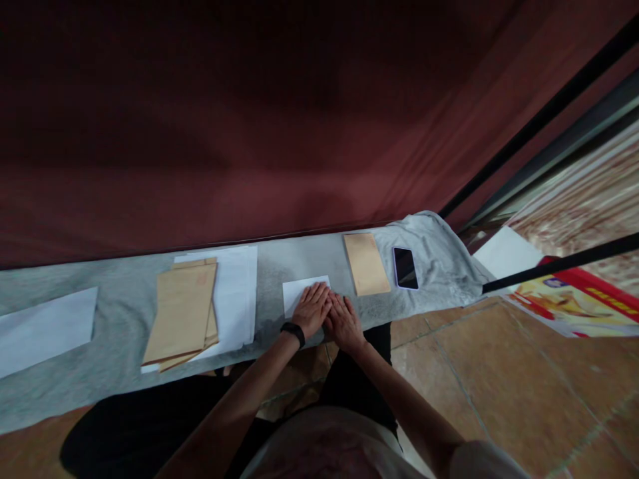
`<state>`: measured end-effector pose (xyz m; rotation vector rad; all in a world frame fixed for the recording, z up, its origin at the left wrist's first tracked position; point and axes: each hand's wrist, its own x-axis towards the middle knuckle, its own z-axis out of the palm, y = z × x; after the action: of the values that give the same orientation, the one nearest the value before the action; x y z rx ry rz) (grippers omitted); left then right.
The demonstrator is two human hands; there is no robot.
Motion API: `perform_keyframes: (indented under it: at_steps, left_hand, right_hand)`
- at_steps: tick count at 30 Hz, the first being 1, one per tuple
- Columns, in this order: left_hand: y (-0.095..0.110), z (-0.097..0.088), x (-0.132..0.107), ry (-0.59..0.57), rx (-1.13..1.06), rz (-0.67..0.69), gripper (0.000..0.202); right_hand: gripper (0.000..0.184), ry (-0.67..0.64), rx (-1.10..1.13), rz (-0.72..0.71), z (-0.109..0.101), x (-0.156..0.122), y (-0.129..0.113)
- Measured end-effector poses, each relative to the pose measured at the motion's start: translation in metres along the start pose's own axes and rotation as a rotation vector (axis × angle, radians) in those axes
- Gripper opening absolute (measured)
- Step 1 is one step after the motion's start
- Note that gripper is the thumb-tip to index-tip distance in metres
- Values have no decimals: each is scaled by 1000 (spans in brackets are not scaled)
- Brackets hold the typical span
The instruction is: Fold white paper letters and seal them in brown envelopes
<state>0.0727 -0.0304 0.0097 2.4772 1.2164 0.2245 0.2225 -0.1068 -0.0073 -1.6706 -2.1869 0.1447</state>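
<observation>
My left hand [312,309] lies flat with its fingers stretched out on a folded white sheet of paper [297,293] on the grey cloth. A black band sits on that wrist. My right hand [343,322] lies flat beside it, fingers out, touching the left hand and pressing the sheet's near right part. A single brown envelope [366,264] lies just right of the hands.
A stack of brown envelopes [182,313] rests on a pile of white sheets [234,293] to the left. Another white sheet [44,329] lies far left. A dark phone [405,267] lies right of the single envelope. The grey cloth [120,372] covers a low surface before a dark red curtain [200,133]. Tiled floor is at right.
</observation>
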Motion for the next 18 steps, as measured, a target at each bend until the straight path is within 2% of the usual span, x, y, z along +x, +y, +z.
perform_keyframes:
  at_steps: [5, 9, 13, 18]
  left_hand:
    - [-6, -3, 20, -37, -2, 143, 54]
    - [-14, -6, 24, -32, 12, 185, 56]
    - [-22, -6, 17, -22, 65, 208, 55]
    - [-37, -8, -6, -15, 170, 274, 54]
  right_hand:
    - [50, -21, -7, -22, -8, -13, 3]
    - [52, -37, -9, -41, -8, -15, 6]
    - [55, -56, -33, -89, -9, -16, 9]
    - [56, -47, -78, -117, -10, -16, 10]
